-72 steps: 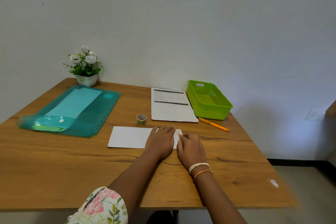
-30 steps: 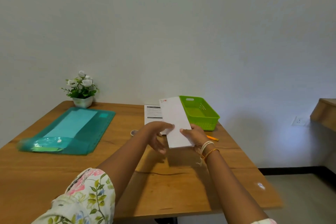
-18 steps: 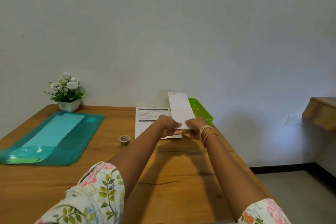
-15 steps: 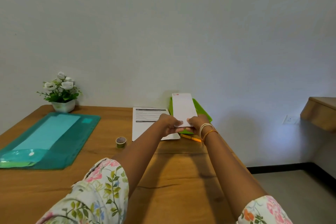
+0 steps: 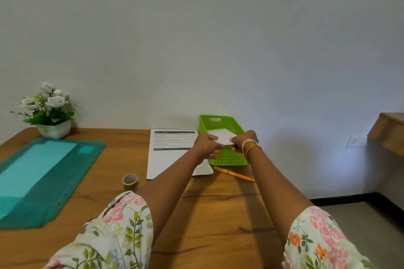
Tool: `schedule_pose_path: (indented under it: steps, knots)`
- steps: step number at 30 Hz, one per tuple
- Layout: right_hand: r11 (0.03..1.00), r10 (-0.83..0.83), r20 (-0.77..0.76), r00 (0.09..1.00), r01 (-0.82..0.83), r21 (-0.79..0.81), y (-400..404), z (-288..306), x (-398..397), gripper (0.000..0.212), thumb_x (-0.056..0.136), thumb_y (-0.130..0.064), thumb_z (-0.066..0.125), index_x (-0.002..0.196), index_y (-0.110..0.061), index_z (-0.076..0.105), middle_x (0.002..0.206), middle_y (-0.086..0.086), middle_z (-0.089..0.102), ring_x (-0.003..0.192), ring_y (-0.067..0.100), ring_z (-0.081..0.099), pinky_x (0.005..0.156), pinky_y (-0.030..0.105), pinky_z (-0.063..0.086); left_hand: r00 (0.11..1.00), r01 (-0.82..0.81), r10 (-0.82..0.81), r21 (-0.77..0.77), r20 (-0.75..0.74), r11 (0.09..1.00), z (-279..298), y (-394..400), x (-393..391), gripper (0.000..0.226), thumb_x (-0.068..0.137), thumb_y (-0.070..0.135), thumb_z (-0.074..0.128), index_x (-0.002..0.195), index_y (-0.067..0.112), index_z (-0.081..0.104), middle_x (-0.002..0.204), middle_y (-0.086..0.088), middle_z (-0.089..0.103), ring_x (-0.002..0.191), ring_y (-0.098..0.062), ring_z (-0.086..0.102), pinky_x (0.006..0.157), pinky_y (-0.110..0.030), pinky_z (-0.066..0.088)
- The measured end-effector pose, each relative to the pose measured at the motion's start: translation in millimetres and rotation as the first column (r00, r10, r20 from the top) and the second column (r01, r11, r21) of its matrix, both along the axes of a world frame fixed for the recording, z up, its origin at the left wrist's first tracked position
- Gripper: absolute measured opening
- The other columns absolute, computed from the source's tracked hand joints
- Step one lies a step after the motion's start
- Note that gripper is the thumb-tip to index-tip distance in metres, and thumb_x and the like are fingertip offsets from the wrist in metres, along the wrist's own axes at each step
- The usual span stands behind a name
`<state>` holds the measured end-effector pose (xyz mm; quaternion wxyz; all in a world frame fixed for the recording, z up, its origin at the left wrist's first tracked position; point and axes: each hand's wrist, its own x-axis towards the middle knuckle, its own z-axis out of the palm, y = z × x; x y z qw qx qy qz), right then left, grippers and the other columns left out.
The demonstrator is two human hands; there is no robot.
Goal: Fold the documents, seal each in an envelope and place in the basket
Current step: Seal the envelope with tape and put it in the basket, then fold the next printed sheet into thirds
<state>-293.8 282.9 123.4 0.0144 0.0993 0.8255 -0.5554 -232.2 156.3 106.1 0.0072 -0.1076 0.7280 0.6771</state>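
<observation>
White and flat, the sealed paper envelope (image 5: 222, 136) is sitting between your two hands. You are pinching its near edge, your left hand (image 5: 206, 145) at its left corner and your right hand (image 5: 243, 141) at its right, fingers curled on it, neither nearer than the other. Its long axis is running away from you, out over the green perforated plastic basket (image 5: 227, 158), roughly in line with the basket's length. Lowering it should land it inside. Another printed white document (image 5: 169, 150) is waiting just left.
</observation>
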Motion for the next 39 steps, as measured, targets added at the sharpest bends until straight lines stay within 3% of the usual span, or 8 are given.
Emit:
schedule_pose_path:
  steps: [6,9,12,15,18,26,30,39]
  knots:
    - [0.952,0.061,-0.086,0.994,-0.032,0.304,-1.6,-19.6,-12.8,0.032,0.09,-0.033,0.06,0.07,-0.009,0.053,0.061,0.008,0.062,0.071,0.032,0.069,0.076,0.046,0.058,0.997,-0.008,-0.009,-0.197,-0.082,0.98,-21.2,-12.6,-4.8,0.036,0.091,0.009,0.063,0.126,0.017,0.061,0.118,-0.005,0.061,0.094,-0.019,0.069,0.074,-0.037,0.056]
    - [0.898,0.112,-0.091,0.99,-0.061,0.436,1.6,-30.6,-15.5,0.043,0.092,-0.045,0.046,0.102,-0.007,0.063,0.103,0.017,0.069,0.094,0.036,0.065,0.085,0.039,0.052,0.988,-0.062,0.022,-0.263,-0.155,0.963,-29.5,-20.8,1.1,0.03,0.089,0.009,0.062,0.116,0.022,0.067,0.121,-0.002,0.062,0.096,-0.019,0.069,0.072,-0.037,0.057]
    - [0.878,0.055,-0.229,0.972,0.063,0.475,0.4,-36.3,7.0,0.04,0.093,-0.033,0.048,0.124,-0.008,0.055,0.128,0.018,0.054,0.112,0.039,0.055,0.088,0.039,0.044,0.979,-0.092,0.026,-0.327,-0.2,0.94,-36.5,-29.9,15.3,0.03,0.087,0.005,0.059,0.109,0.024,0.069,0.125,-0.001,0.064,0.108,-0.02,0.064,0.085,-0.039,0.056]
    - [0.877,0.032,-0.522,0.852,0.227,0.424,-11.0,-44.5,44.1,0.029,0.089,-0.017,0.05,0.117,-0.012,0.059,0.123,0.013,0.049,0.092,0.036,0.061,0.073,0.038,0.047,0.973,-0.117,0.025,-0.395,-0.23,0.911,-42.5,-40.6,38.8,0.03,0.086,0.003,0.057,0.105,0.022,0.071,0.123,0.001,0.065,0.108,-0.016,0.062,0.092,-0.032,0.05]
    - [0.879,0.191,-0.649,0.736,0.165,0.446,-29.4,-61.2,75.1,0.02,0.083,-0.007,0.052,0.098,-0.013,0.065,0.106,0.01,0.055,0.071,0.031,0.06,0.054,0.035,0.048,0.975,-0.115,0.008,-0.467,-0.224,0.877,-50.3,-55.8,63.7,0.029,0.087,0.004,0.055,0.103,0.024,0.07,0.122,0.004,0.063,0.103,-0.016,0.062,0.089,-0.028,0.048]
    - [0.8,0.451,-0.494,0.744,-0.091,0.593,-81.6,-104.8,140.3,0.015,0.084,-0.014,0.053,0.09,-0.019,0.066,0.096,0.003,0.057,0.081,0.024,0.06,0.062,0.032,0.047,0.925,-0.311,0.04,-0.693,-0.378,0.651,-70.9,-101.8,129.0,0.024,0.088,0.007,0.057,0.1,0.024,0.069,0.115,0.002,0.061,0.112,-0.014,0.054,0.091,-0.023,0.04]
    - [0.75,0.519,-0.473,0.712,-0.114,0.651,-111.8,-116.7,152.7,0.018,0.086,-0.017,0.056,0.102,-0.019,0.065,0.102,0.002,0.056,0.095,0.018,0.055,0.075,0.029,0.049,0.86,-0.506,0.23,-0.695,-0.456,0.511,-88.0,-125.2,154.7,0.03,0.089,0.014,0.061,0.117,0.026,0.064,0.13,0.002,0.051,0.118,-0.014,0.051,0.092,-0.027,0.047]
    - [0.662,0.642,-0.329,0.692,-0.284,0.693,-157.3,-121.1,136.9,0.052,0.087,-0.045,0.061,0.13,-0.017,0.054,0.134,0.005,0.054,0.125,0.021,0.048,0.102,0.033,0.04,0.91,-0.408,0.297,-0.749,-0.289,0.522,-106.3,-170.4,157.3,0.068,0.084,0.047,0.067,0.141,0.023,0.04,0.134,0.0,0.054,0.123,-0.02,0.049,0.101,-0.042,0.043]
